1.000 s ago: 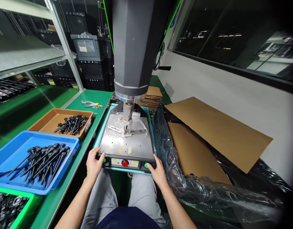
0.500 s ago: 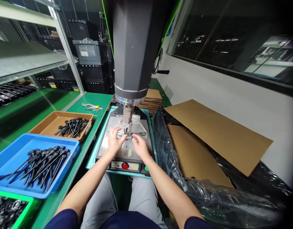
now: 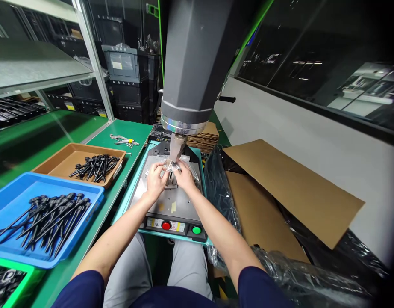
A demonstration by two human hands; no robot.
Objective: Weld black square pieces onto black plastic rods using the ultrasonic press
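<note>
Under the grey machine head (image 3: 190, 64), its metal tool tip (image 3: 177, 147) points down over a metal plate (image 3: 180, 205). Clear plastic film (image 3: 147, 171) lies around the fixture there. My left hand (image 3: 156, 179) is left of the tip, fingers closed on something I cannot make out. Right of it, my right hand (image 3: 184, 174) has its fingers pressed together at small shiny parts (image 3: 172, 166) below the tip; what it grips is too small to name.
On the left are a blue tray (image 3: 99, 201) and a brown tray (image 3: 72, 147) with black parts, and pliers (image 3: 124, 140). Red (image 3: 166, 225) and green (image 3: 196, 230) buttons front the machine. Cardboard (image 3: 293, 188) lies right.
Both hands have moved up and closer together beneath the tool tip, and their fingers have closed in. The camera view has shifted and tilted slightly.
</note>
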